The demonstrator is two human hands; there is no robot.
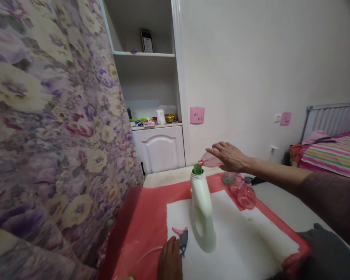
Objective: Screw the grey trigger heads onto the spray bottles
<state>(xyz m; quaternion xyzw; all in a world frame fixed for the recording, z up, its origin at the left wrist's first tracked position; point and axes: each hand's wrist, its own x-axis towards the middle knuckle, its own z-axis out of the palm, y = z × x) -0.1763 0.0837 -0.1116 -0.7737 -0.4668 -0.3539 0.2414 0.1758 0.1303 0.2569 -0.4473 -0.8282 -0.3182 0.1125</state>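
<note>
A purple-and-cream floral fabric curtain (46, 116) fills the nine o'clock side. At twelve o'clock stands a white panelled cabinet (160, 147), a square pink paper note (197, 115) just beside it. A pink-striped bed (332, 153) lies at three o'clock.

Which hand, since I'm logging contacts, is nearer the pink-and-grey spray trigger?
Left. The left hand sits right beside the spray trigger; the right hand is farther off, holding a pink bottle over the white jug.
</note>
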